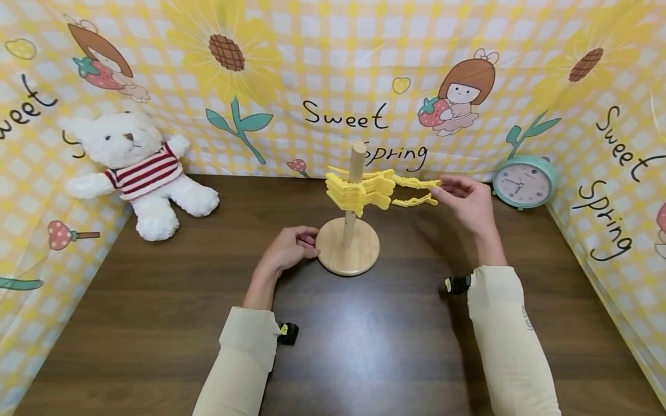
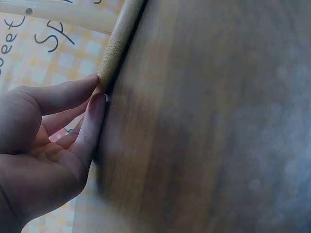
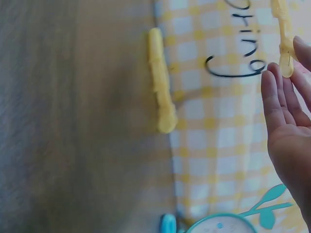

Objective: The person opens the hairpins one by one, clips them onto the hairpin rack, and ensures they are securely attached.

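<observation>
A wooden stand has a round base (image 1: 347,260) and an upright pole (image 1: 357,156). Around the pole sits a stack of yellow plastic pieces (image 1: 354,196). Two jointed yellow strips (image 1: 413,183) reach from it to the right, one above the other. My left hand (image 1: 290,249) pinches the left edge of the base between thumb and fingers; the left wrist view shows the pinch on the wooden rim (image 2: 116,48). With thumb and fingers, my right hand (image 1: 468,202) holds the tip of the upper strip (image 3: 285,48). The lower strip (image 3: 161,87) hangs free, its end near that hand.
A white teddy bear (image 1: 130,138) in a striped shirt leans at the back left. At the back right stands a mint-green alarm clock (image 1: 524,182), close to the right hand. Patterned cloth walls (image 1: 312,75) border the dark wooden table (image 1: 385,346) at the back and sides.
</observation>
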The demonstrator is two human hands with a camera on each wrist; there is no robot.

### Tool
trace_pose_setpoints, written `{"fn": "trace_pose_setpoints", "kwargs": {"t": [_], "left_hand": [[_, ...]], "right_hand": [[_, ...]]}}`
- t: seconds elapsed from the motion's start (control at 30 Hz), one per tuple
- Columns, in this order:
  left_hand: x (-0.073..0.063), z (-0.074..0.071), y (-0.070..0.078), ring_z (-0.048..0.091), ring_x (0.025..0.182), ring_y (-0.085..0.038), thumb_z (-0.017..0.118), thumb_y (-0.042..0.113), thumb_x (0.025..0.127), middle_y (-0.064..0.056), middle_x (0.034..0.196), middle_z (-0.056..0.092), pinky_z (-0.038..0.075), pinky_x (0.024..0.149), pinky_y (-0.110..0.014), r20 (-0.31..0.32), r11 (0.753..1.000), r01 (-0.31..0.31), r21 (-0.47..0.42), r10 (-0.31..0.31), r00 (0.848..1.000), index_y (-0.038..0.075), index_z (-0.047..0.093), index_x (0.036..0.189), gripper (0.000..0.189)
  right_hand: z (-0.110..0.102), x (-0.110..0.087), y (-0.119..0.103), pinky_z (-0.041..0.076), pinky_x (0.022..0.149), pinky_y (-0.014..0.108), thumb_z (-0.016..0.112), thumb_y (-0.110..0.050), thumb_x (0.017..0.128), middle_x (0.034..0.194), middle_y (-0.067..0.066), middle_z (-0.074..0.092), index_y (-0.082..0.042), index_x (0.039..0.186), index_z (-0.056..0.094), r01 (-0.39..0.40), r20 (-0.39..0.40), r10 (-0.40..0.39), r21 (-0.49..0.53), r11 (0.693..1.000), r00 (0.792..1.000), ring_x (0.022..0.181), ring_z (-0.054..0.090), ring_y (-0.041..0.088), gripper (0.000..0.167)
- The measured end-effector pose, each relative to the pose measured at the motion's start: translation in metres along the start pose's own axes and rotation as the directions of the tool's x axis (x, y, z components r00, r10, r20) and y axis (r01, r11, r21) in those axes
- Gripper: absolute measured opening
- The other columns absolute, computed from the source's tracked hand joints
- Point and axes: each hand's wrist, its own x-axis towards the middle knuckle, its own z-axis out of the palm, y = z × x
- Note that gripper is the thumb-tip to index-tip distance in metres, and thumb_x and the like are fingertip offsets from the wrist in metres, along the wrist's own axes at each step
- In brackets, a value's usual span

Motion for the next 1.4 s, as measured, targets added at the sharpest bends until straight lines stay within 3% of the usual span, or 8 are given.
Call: {"fn": "trace_pose_setpoints", "kwargs": {"t": [0.23, 0.47, 0.63, 0.93, 1.07, 1.4], "left_hand": [[0.002, -0.001, 0.004, 0.058, 0.095, -0.025, 0.076, 0.005, 0.089, -0.013, 0.112, 0.061, 0.049, 0.081, -0.032, -0.01, 1.0, 0.005, 0.002, -0.005, 1.0, 0.005, 0.062, 0.136, 0.049], [-0.001, 0.001, 0.002, 0.059, 0.094, -0.025, 0.077, 0.004, 0.088, -0.013, 0.111, 0.061, 0.049, 0.08, -0.032, 0.004, 1.0, 0.02, 0.005, -0.02, 1.0, 0.005, 0.062, 0.136, 0.05], [-0.002, 0.002, 0.001, 0.059, 0.094, -0.024, 0.077, 0.004, 0.088, -0.013, 0.111, 0.061, 0.048, 0.08, -0.032, 0.004, 1.0, 0.014, 0.007, -0.014, 1.0, 0.005, 0.062, 0.135, 0.05], [0.001, 0.0, 0.003, 0.059, 0.095, -0.025, 0.075, 0.003, 0.089, -0.013, 0.111, 0.061, 0.049, 0.08, -0.032, -0.003, 1.0, -0.007, -0.01, 0.007, 1.0, 0.004, 0.061, 0.136, 0.049], [0.003, 0.0, 0.007, 0.059, 0.093, -0.025, 0.076, 0.002, 0.088, -0.013, 0.11, 0.061, 0.049, 0.079, -0.031, -0.008, 1.0, -0.025, -0.018, 0.025, 1.0, 0.003, 0.062, 0.134, 0.049], [-0.001, 0.001, 0.004, 0.059, 0.094, -0.025, 0.076, 0.003, 0.088, -0.013, 0.112, 0.062, 0.049, 0.081, -0.033, -0.005, 1.0, 0.015, 0.005, -0.015, 1.0, 0.004, 0.062, 0.134, 0.048]], "right_hand": [[0.002, 0.01, -0.004, 0.055, 0.077, 0.019, 0.081, 0.008, 0.079, 0.088, 0.001, 0.075, 0.017, 0.11, 0.07, 0.165, -0.115, -0.15, 0.137, 0.977, 0.982, 0.079, 0.07, 0.01, 0.033], [0.002, 0.003, -0.021, 0.056, 0.075, 0.021, 0.081, 0.013, 0.077, 0.087, 0.005, 0.076, 0.013, 0.103, 0.074, 0.219, -0.164, -0.189, 0.194, 0.956, 0.968, 0.078, 0.071, 0.013, 0.027], [0.004, 0.001, -0.03, 0.056, 0.071, 0.022, 0.079, 0.016, 0.077, 0.088, 0.007, 0.075, 0.016, 0.101, 0.073, 0.29, -0.178, -0.251, 0.249, 0.924, 0.951, 0.078, 0.071, 0.015, 0.024], [0.012, 0.005, -0.048, 0.056, 0.065, 0.023, 0.077, 0.02, 0.076, 0.086, 0.011, 0.075, 0.023, 0.098, 0.068, 0.377, -0.104, -0.363, 0.305, 0.875, 0.926, 0.073, 0.069, 0.016, 0.024], [0.017, 0.005, -0.055, 0.056, 0.065, 0.023, 0.076, 0.023, 0.075, 0.084, 0.012, 0.074, 0.021, 0.096, 0.07, 0.353, -0.079, -0.347, 0.324, 0.878, 0.934, 0.07, 0.068, 0.017, 0.022], [0.037, -0.002, -0.06, 0.054, 0.059, 0.022, 0.077, 0.023, 0.073, 0.079, 0.005, 0.073, 0.022, 0.091, 0.068, 0.401, 0.019, -0.418, 0.243, 0.883, 0.908, 0.062, 0.066, 0.012, 0.02]]}}
